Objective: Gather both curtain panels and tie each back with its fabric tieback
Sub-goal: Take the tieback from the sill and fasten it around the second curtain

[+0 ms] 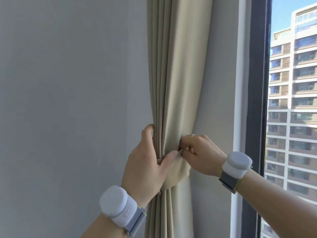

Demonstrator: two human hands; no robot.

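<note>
Nearest to me, each of my wrists carries a white, puck-shaped sensor on a grey strap, one on the left (114, 205) and one on the right (236, 164). My left hand (147, 162) wraps around the left edge of the gathered beige fabric curtain panel (178, 83), fingers curled behind the pleats and thumb stretched across the front, squeezing the folds together. My right hand (200, 152) sits just beside it on the panel's right edge, fingers curled and pinching the thin end of the beige fabric tieback (180, 174), which loops around the bundle below my hands. A small metal hook (193, 135) peeks out just above my right knuckles; I cannot tell whether the tieback is on it. The panel hangs against a plain grey wall (68, 100), beside the dark window frame (253, 117). Beyond the glass stands a pale high-rise apartment block (295, 100) under blue sky.
</note>
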